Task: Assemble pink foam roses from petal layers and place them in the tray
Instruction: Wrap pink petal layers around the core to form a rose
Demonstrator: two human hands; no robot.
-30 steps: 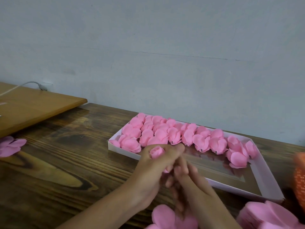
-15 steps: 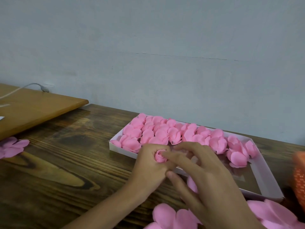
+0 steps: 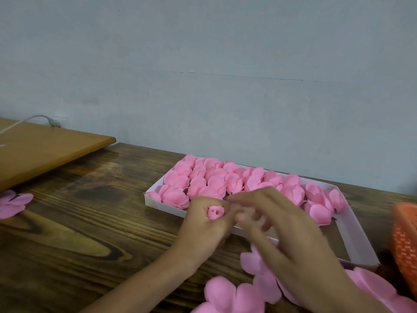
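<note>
Now the left hand grips a rolled bud; the right hand, fingers loosely spread beside it, likely needs the petal layer beneath them next.

Plain blue-grey wall behind a dark wooden table.
Light falls evenly; at far left 1 lighter wooden board overlaps the table, 1 white cable lying across it.
</note>
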